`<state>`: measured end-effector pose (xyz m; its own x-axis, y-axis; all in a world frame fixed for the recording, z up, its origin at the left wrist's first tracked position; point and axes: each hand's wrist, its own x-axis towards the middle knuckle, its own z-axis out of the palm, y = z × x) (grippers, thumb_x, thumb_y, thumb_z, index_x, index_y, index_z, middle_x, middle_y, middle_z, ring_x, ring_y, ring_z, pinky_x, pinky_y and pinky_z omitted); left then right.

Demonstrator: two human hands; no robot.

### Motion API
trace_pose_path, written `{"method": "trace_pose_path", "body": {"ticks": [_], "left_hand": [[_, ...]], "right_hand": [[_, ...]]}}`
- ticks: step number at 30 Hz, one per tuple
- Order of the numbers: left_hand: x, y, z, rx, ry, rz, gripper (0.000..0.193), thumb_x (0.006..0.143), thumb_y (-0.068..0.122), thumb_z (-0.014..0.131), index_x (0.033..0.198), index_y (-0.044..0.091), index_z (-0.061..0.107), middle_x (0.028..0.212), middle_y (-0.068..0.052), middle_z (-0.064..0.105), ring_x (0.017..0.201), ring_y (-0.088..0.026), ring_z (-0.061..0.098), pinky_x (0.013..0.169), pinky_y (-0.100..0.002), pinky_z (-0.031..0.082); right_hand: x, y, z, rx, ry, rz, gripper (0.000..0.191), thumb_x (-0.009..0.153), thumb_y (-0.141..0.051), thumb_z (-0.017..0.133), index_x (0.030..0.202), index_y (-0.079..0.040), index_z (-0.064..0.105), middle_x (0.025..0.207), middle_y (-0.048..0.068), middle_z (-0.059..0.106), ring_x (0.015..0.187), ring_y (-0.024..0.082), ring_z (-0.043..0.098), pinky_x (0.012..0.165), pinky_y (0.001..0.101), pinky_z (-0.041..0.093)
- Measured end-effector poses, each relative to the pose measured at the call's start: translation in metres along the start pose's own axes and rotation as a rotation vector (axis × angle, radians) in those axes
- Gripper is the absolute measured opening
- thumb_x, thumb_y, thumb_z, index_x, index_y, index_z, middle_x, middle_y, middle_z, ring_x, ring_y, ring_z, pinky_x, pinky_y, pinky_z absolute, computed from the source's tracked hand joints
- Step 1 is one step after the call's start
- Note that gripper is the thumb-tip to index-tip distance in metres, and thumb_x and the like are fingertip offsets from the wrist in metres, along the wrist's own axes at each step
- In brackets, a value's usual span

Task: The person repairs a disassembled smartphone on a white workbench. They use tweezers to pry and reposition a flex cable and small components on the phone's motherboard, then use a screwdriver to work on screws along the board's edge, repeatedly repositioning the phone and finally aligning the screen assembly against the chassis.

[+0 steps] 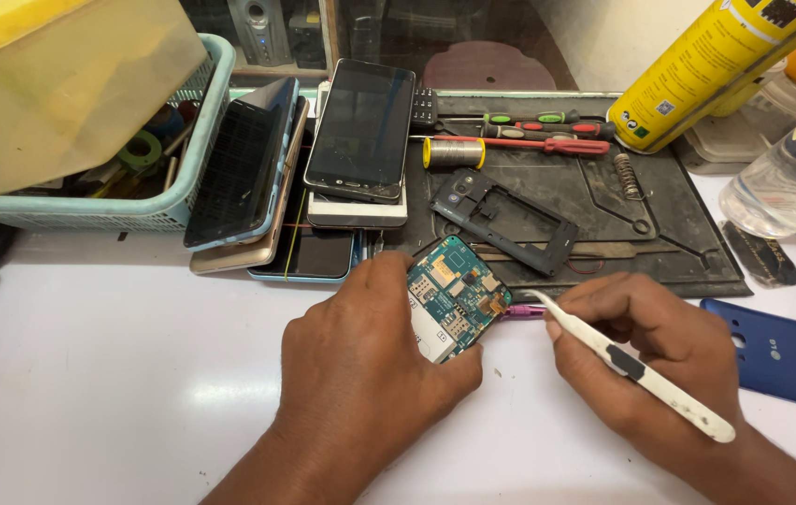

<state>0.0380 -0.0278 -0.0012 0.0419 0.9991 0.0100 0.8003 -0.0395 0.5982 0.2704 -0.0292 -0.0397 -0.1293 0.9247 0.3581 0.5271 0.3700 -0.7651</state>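
Circuit board's point(457, 295) lower left being covered by the left hand point(360, 374), yellow spray can point(716, 70) and clear bottle point(790, 182) being cropped by the frame, purple item point(521, 312) mostly being hidden.

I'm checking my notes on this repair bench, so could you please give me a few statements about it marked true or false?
1. The left hand holds the circuit board. True.
2. The right hand holds a screwdriver. False: it holds white tweezers.
3. The solder spool lies on the dark mat. True.
4. The blue back cover lies left of the board. False: it lies to the right.
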Motion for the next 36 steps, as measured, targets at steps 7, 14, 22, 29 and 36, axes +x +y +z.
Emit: {"method": "trace_pose_path", "body": {"ticks": [7, 14, 22, 29, 36], "left_hand": [[-0.001, -0.001, 0.001, -0.018, 0.079, 0.038, 0.068, 0.064, 0.042, 0.088, 0.112, 0.002, 0.061, 0.096, -0.013, 0.071, 0.079, -0.031, 0.074, 0.065, -0.046, 0.058], [0.0, 0.001, -0.001, -0.017, -0.01, -0.016, 0.067, 0.065, 0.043, 0.087, 0.112, 0.004, 0.06, 0.096, -0.011, 0.07, 0.079, -0.027, 0.075, 0.066, -0.044, 0.059], [0.0, 0.001, 0.001, 0.049, -0.001, 0.006, 0.063, 0.065, 0.045, 0.088, 0.107, 0.005, 0.061, 0.096, -0.01, 0.069, 0.08, -0.028, 0.074, 0.065, -0.045, 0.059], [-0.003, -0.002, 0.004, -0.036, 0.098, 0.061, 0.068, 0.063, 0.042, 0.088, 0.113, 0.004, 0.061, 0.096, -0.011, 0.071, 0.079, -0.031, 0.074, 0.064, -0.046, 0.057], [-0.002, -0.004, 0.002, -0.144, 0.096, 0.036, 0.074, 0.06, 0.04, 0.087, 0.119, 0.004, 0.06, 0.094, -0.01, 0.074, 0.079, -0.028, 0.075, 0.068, -0.043, 0.058]], "right_hand": [[0.003, -0.006, -0.001, -0.049, -0.035, -0.069, 0.015, 0.084, -0.009, 0.078, 0.095, -0.003, 0.07, 0.09, 0.004, 0.077, 0.074, 0.006, 0.07, 0.065, 0.0218, 0.057], [0.006, -0.013, -0.002, -0.192, -0.03, -0.148, 0.015, 0.078, -0.007, 0.08, 0.089, -0.003, 0.07, 0.089, 0.005, 0.075, 0.069, 0.01, 0.066, 0.057, 0.024, 0.052], [0.006, -0.018, -0.002, -0.238, -0.074, -0.272, 0.015, 0.077, -0.006, 0.079, 0.087, -0.003, 0.067, 0.09, 0.007, 0.073, 0.077, 0.014, 0.067, 0.062, 0.0252, 0.054], [0.003, 0.009, -0.006, 0.161, -0.122, 0.263, 0.012, 0.09, -0.008, 0.076, 0.096, 0.0, 0.068, 0.087, 0.012, 0.073, 0.069, 0.015, 0.069, 0.06, 0.0288, 0.057], [0.012, 0.03, -0.011, 0.718, -0.115, 0.419, 0.013, 0.094, -0.01, 0.066, 0.094, 0.003, 0.063, 0.086, 0.017, 0.073, 0.063, 0.016, 0.063, 0.057, 0.0325, 0.052]]}}
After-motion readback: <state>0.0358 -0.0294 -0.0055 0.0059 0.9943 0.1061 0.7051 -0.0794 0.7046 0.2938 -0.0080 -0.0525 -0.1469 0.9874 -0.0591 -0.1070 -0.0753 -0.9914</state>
